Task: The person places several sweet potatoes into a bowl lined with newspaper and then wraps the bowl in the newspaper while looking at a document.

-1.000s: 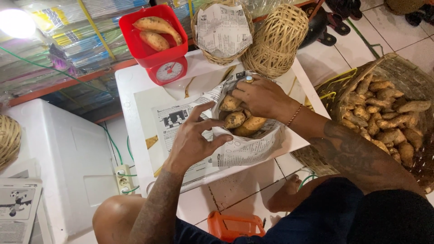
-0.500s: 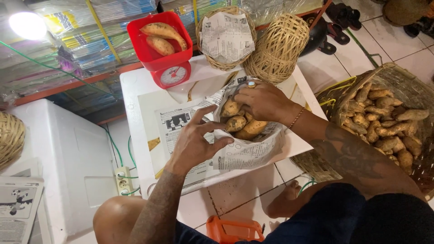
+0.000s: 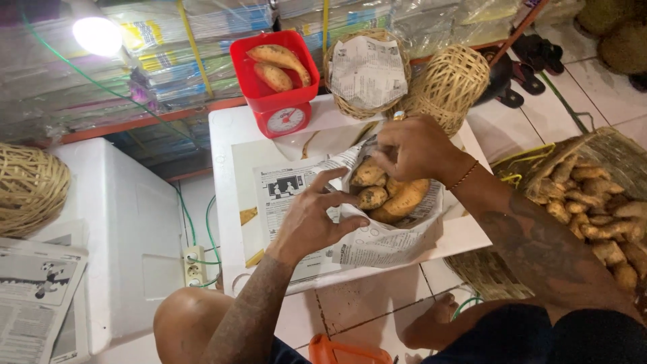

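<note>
A: Two hands over one small white table [image 3: 236,135]. Surface?

B: White top, set on a pale tiled floor [image 3: 377,303]. A sheet of newspaper [image 3: 377,243] lies on it, edges pulled up around a pile of sweet potatoes [image 3: 391,195]. The pile sits mid-table, inside the paper.

A: Left hand?

B: Left hand [image 3: 313,219] rests on the paper's near left edge, fingers spread, fingertips pressing the fold toward the pile. Holds nothing else.

A: Right hand?

B: Right hand [image 3: 414,145] is above the pile's far side, fingers curled together, pinching the paper's top edge. A thin bracelet sits at the wrist.

A: Back of table?

B: Red kitchen scale [image 3: 276,101] with two sweet potatoes in its tray. Beside it a woven basket [image 3: 367,71] lined with newspaper, then a second woven basket [image 3: 448,84] lying on its side.

A: Room?

B: Stacked papers in plastic wrap [image 3: 168,61] behind the table, one bright lamp [image 3: 98,35] at upper left. A large basket of sweet potatoes [image 3: 593,202] stands on the floor at right. White box [image 3: 114,229] at left, power strip [image 3: 194,265] beside it.
</note>
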